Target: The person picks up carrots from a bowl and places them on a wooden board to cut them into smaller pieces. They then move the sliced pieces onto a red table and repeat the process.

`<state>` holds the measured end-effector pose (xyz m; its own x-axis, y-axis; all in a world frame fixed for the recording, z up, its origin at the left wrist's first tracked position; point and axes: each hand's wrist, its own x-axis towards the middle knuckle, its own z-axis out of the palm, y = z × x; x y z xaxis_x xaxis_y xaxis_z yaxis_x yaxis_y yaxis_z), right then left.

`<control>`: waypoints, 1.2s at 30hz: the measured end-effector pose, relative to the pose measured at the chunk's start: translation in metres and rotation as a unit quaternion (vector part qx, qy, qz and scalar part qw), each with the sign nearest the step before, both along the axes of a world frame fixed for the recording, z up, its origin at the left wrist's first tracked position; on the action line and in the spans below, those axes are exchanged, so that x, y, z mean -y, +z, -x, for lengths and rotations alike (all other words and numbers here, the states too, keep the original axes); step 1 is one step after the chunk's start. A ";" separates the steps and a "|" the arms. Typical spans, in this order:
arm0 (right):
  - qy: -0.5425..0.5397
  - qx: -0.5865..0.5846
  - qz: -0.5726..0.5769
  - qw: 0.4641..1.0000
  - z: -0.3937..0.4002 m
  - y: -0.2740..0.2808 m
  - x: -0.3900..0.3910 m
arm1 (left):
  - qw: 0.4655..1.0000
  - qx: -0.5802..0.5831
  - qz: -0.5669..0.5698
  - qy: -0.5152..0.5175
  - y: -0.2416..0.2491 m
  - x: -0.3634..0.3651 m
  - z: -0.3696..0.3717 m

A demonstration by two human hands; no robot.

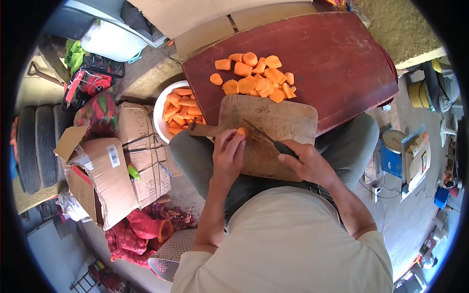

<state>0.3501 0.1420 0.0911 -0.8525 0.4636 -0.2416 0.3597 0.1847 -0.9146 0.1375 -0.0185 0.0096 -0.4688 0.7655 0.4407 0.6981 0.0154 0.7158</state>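
A wooden cutting board (278, 141) with a short handle rests over my lap, its far edge at the red table (332, 58). Over the board's left part, my left hand (228, 151) pinches a piece of carrot (242, 132) between its fingertips. My right hand (308, 161) grips a knife (261, 132) by its dark handle, and the blade points up and left toward the carrot piece. Beyond the board, a heap of cut carrot chunks (261, 80) lies on the red table. Left of the table, a white bowl (159, 110) holds peeled carrots (181, 110).
Cardboard boxes (110, 171) stand at the left, with red mesh sacks of onions (129, 237) below them. Stacked tires (29, 151) are at the far left. A perforated crate (176, 249) sits beside my left elbow. Blue and white items (393, 156) are on the floor at right.
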 end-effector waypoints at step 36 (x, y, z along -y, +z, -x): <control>0.121 0.131 -0.002 0.984 0.019 0.060 -0.002 | 0.998 -0.056 -0.004 0.030 -0.012 0.002 -0.002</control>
<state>0.3311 0.1443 0.1515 -0.8469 0.2559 -0.4662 0.5277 0.2965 -0.7960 0.1398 -0.0208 -0.0023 -0.4606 0.7335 0.4998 0.7719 0.0532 0.6335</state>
